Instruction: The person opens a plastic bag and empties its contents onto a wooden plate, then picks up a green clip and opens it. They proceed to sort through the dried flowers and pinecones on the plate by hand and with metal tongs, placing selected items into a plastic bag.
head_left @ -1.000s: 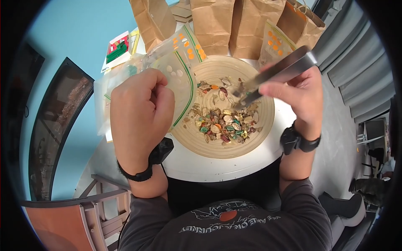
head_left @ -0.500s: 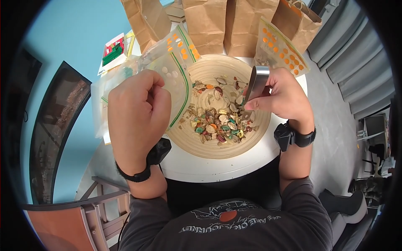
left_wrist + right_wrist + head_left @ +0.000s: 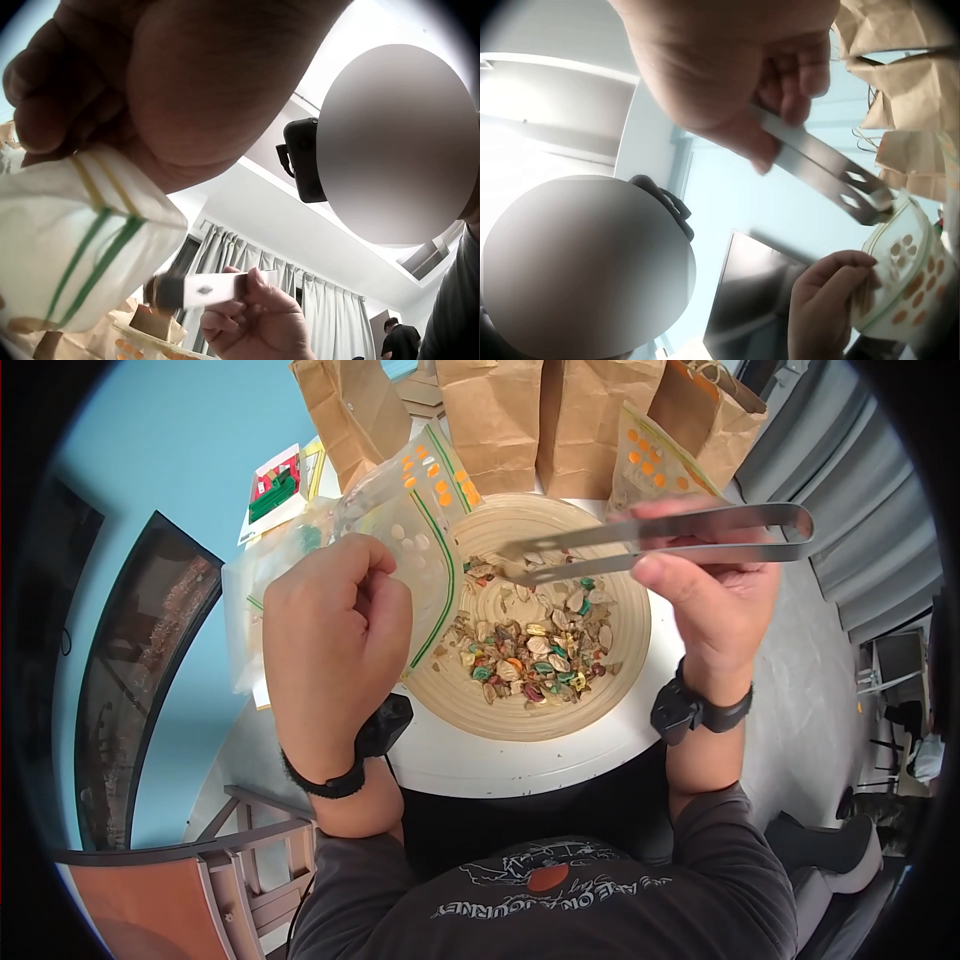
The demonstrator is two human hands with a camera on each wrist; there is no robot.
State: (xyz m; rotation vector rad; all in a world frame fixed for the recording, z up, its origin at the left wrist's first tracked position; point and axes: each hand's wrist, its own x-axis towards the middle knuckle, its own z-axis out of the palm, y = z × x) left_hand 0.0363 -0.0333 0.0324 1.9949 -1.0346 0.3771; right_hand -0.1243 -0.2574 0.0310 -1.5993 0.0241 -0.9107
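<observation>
My left hand (image 3: 335,650) grips the edge of a clear zip bag (image 3: 430,590) with a green seal line and dots. My right hand (image 3: 715,600) holds metal tongs (image 3: 745,518) between thumb and fingers, their tips pointing left above the wooden tray. In the right wrist view, the tongs (image 3: 817,161) reach right up to the mouth of the bag (image 3: 900,277); a small brownish bit shows blurred at their tips. Below, the round tray (image 3: 635,650) bears a heap of small shell-like pieces (image 3: 538,645) in tan, green, red and yellow.
Several brown paper bags (image 3: 490,430) stand along the back of the white table (image 3: 480,775). Another orange-dotted zip bag (image 3: 655,460) is at the back right. Green and red items (image 3: 275,490) lie at the back left, near more clear plastic (image 3: 245,640).
The tongs dipped into the pieces at the tray's right side, then came up and swung level, tips now left near the bag. The left hand keeps its hold on the bag.
</observation>
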